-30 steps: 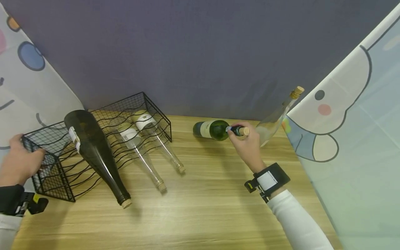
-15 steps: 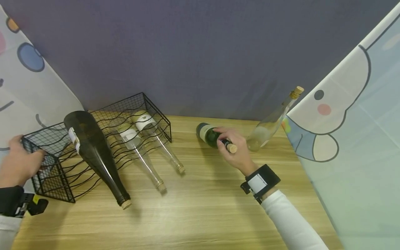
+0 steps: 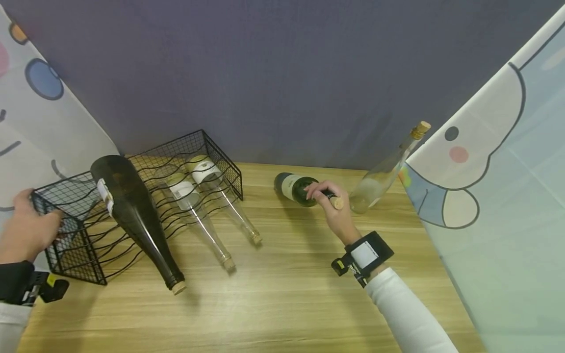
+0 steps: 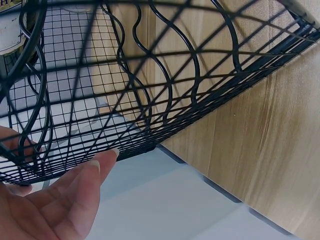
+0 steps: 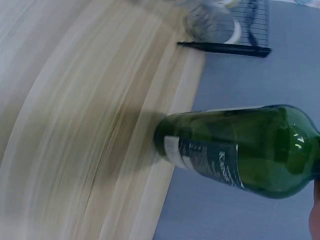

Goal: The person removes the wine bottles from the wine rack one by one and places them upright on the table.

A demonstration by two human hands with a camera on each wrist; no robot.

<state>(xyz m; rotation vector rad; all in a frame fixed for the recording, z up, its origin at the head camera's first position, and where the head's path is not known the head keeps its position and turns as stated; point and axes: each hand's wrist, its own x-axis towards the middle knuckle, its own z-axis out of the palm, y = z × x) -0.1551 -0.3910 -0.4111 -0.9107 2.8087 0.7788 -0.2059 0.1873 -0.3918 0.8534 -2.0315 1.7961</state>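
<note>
My left hand (image 3: 30, 228) grips the left end of a black wire bottle rack (image 3: 226, 169). Its fingers and thumb lie on the mesh in the left wrist view. Across the rack lie a large dark bottle (image 3: 139, 208) and two clear bottles, one in the middle (image 3: 184, 195) and one at the right (image 3: 207, 172), corks toward me. My right hand (image 3: 341, 218) grips the neck of a green wine bottle (image 3: 290, 187) with a cork. This bottle leans, base to the left, and the right wrist view shows its label (image 5: 210, 160); whether its base touches the table is unclear.
A clear corked bottle (image 3: 381, 179) stands behind and right of my right hand. The wooden table (image 3: 273, 294) meets a grey back panel (image 3: 282, 83). Cartoon-printed panels border it at left (image 3: 70, 122) and right (image 3: 499, 206).
The right hand swung left and toward me with the green bottle, tilting it more upright, then shifted slightly back right. The left hand and rack stay put.
</note>
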